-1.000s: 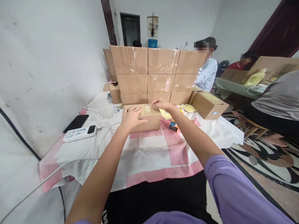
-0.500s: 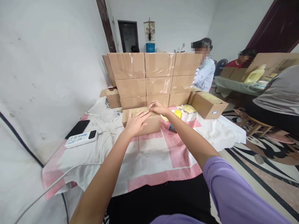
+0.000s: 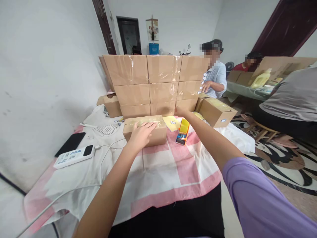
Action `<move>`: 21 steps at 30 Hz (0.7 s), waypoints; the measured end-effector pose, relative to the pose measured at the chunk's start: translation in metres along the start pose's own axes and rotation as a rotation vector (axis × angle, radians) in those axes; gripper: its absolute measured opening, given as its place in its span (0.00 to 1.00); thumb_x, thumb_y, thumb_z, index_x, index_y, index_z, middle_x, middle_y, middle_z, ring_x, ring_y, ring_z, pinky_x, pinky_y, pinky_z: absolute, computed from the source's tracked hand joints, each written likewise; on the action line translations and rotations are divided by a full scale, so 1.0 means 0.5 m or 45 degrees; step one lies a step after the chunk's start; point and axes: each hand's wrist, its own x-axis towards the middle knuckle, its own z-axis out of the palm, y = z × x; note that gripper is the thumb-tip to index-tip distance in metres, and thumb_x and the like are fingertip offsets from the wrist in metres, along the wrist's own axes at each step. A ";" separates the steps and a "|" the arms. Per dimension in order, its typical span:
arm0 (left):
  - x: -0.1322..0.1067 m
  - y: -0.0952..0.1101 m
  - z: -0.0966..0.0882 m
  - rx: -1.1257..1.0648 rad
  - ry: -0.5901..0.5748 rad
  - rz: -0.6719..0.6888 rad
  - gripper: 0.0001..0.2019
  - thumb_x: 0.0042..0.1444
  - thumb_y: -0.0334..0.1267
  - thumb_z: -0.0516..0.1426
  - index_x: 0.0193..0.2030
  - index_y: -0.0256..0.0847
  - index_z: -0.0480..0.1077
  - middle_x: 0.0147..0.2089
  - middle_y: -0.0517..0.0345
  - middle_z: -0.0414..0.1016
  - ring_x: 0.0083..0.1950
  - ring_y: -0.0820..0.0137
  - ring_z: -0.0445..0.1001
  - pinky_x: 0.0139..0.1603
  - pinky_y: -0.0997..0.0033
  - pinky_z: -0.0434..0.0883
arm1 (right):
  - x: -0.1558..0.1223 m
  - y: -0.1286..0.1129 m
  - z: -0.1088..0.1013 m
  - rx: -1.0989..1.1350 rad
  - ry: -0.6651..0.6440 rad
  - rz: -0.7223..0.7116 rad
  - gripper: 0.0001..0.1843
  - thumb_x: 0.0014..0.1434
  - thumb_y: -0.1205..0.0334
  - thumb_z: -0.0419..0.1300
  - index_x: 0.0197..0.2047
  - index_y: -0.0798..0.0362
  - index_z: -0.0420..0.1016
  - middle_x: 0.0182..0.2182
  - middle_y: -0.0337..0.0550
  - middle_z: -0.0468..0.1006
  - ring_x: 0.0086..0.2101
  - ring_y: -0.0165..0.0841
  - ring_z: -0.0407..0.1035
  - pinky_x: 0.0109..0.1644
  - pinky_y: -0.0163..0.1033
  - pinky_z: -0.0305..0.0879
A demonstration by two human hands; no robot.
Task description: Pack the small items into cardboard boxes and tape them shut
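Note:
A small cardboard box (image 3: pixel 158 135) with clear tape along its top seam sits on the pink-and-white cloth of the table (image 3: pixel 158 175). My left hand (image 3: pixel 141 132) lies flat on its top with the fingers stretched out, holding nothing. My right hand (image 3: pixel 179 112) reaches past the box's right end, close to a yellow sheet (image 3: pixel 171 122) and the foot of the stacked boxes (image 3: pixel 148 82); its fingers are too small to read. A yellow, orange and blue tape dispenser (image 3: pixel 182 132) stands just under my right forearm.
An open box (image 3: pixel 216 114) sits at the right, another (image 3: pixel 111 105) at the left. A white power strip (image 3: pixel 74 156), black phone (image 3: pixel 71 144), white mesh-faced device (image 3: pixel 107 129) and cable lie at the left. Other people sit at the right near a yellow jug (image 3: pixel 260 79).
My right hand has left the box's top and moved right and farther back. My left hand stays on the box, now flatter. The tape dispenser shows more fully.

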 end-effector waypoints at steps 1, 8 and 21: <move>0.006 -0.005 0.002 -0.009 -0.008 -0.015 0.31 0.61 0.26 0.49 0.70 0.51 0.62 0.70 0.55 0.69 0.70 0.60 0.65 0.72 0.41 0.51 | 0.009 0.012 0.003 -0.031 -0.093 -0.038 0.12 0.68 0.55 0.61 0.47 0.55 0.76 0.48 0.47 0.78 0.46 0.36 0.74 0.52 0.47 0.72; 0.039 -0.018 -0.007 -0.029 -0.119 -0.151 0.32 0.61 0.25 0.47 0.69 0.54 0.62 0.72 0.57 0.65 0.72 0.59 0.64 0.74 0.31 0.42 | 0.088 0.061 0.008 -0.011 -0.521 -0.253 0.19 0.53 0.68 0.69 0.50 0.52 0.81 0.43 0.45 0.83 0.38 0.35 0.77 0.43 0.37 0.69; 0.092 0.098 -0.002 -0.044 0.185 -0.128 0.16 0.65 0.42 0.54 0.57 0.49 0.71 0.53 0.49 0.81 0.49 0.53 0.80 0.49 0.48 0.71 | 0.135 0.066 0.048 0.311 -0.430 -0.446 0.07 0.48 0.74 0.65 0.27 0.54 0.71 0.28 0.39 0.76 0.30 0.31 0.67 0.35 0.35 0.60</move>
